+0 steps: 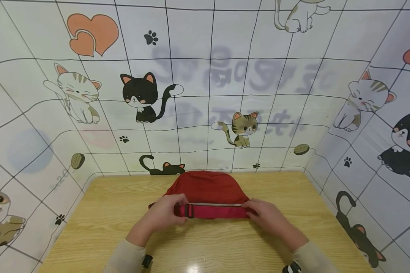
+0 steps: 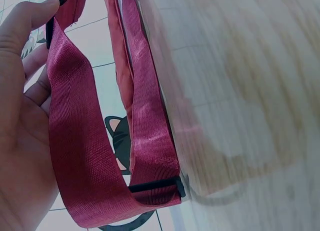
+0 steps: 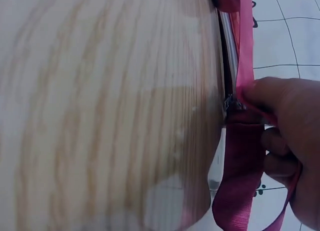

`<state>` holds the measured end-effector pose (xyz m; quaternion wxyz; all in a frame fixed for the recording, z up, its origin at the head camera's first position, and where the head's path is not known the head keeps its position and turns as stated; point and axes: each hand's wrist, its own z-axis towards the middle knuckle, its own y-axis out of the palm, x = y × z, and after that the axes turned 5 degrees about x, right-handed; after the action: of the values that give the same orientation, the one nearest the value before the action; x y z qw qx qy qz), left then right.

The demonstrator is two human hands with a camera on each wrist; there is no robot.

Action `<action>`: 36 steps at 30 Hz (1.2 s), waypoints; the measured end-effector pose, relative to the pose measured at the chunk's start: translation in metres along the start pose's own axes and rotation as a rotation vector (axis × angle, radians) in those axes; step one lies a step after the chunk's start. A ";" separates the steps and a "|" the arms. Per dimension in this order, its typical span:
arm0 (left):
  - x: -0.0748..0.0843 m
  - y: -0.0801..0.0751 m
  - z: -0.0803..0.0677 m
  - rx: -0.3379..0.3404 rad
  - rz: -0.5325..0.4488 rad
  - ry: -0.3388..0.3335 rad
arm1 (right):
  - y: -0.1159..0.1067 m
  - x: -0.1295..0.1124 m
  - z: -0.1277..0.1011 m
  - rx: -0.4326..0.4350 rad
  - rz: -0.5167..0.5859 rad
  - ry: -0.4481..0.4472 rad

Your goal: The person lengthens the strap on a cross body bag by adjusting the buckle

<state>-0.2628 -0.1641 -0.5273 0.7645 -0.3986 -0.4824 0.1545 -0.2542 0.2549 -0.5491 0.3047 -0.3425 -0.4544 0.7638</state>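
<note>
A red waist bag [image 1: 208, 187] lies on the table, its curved side away from me and a pale zipper line along its near side. In front of that line runs the bag's crimson webbing strap [image 1: 215, 212], with a black slider buckle [image 1: 189, 211] near its left end. My left hand [image 1: 164, 212] holds the strap at the left; in the left wrist view its thumb pinches beside a black plastic piece [image 2: 50, 31], while a strap loop [image 2: 80, 141] hangs down. At the right, my right hand [image 1: 264, 214] pinches the strap [image 3: 245, 66] between thumb and fingers.
The wooden table [image 1: 116, 212] meets a cat-patterned, grid-lined sheet [image 1: 198, 91] at its back and sides. Black bands [image 1: 147, 261] show at both wrists by the light sleeves.
</note>
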 end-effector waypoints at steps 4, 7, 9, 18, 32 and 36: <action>0.000 -0.003 0.000 0.016 0.007 0.000 | 0.000 0.002 -0.001 0.026 -0.063 -0.016; 0.001 -0.004 0.000 0.018 0.012 -0.002 | 0.001 0.000 0.000 0.050 -0.093 -0.025; 0.001 -0.003 0.000 0.016 0.014 -0.002 | 0.000 -0.005 0.002 0.045 -0.098 -0.015; 0.004 0.001 -0.002 0.023 -0.031 0.018 | 0.005 -0.054 0.023 0.022 0.025 -0.045; 0.012 0.010 0.001 -0.002 -0.137 0.051 | 0.032 -0.129 0.074 0.068 0.114 -0.158; 0.011 0.010 0.001 -0.014 -0.142 0.039 | 0.030 -0.129 0.075 0.036 0.159 -0.117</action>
<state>-0.2570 -0.1509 -0.5278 0.7801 -0.3716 -0.4955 0.0886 -0.2439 0.1058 -0.5182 0.2222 -0.3268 -0.4292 0.8122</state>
